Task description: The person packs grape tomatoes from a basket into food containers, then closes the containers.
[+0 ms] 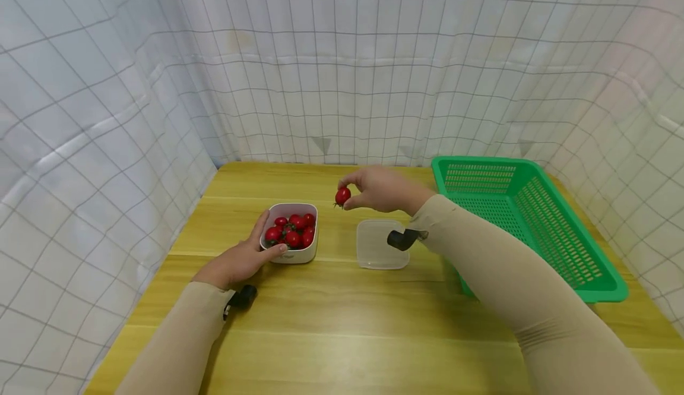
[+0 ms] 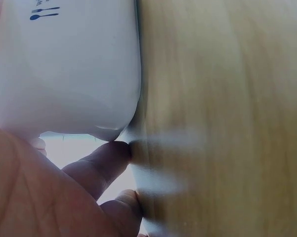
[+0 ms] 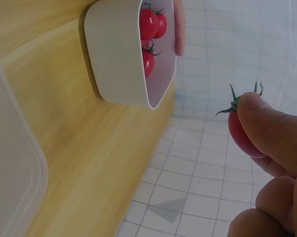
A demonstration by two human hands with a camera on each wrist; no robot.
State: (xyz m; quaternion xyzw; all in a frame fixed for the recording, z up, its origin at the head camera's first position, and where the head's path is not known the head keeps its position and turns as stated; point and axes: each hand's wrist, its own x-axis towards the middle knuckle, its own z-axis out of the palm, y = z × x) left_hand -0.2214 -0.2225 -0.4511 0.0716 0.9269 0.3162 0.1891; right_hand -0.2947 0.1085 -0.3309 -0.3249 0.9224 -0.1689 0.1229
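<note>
Between the thumb and fingers of my right hand (image 1: pixel 385 189), a small red cherry tomato (image 1: pixel 343 196) is pinched above the table. Its green stem leaves show in the right wrist view, where the thumb covers part of the tomato (image 3: pixel 241 134). My left hand (image 1: pixel 244 258) holds a white square container (image 1: pixel 299 256) at its near left corner, thumb at the front rim and fingers along the left side. Inside that container lie several cherry tomatoes (image 1: pixel 293 239). In the left wrist view, a fork-and-spoon print marks the container's wall (image 2: pixel 74 64).
A translucent lid (image 1: pixel 376 252) lies flat on the wooden table (image 1: pixel 320 335), right of the container and partly below my right wrist. A green slotted basket (image 1: pixel 572 223) stands at the right, partly behind my right sleeve. Checked white curtains (image 1: pixel 342 86) hang around the table.
</note>
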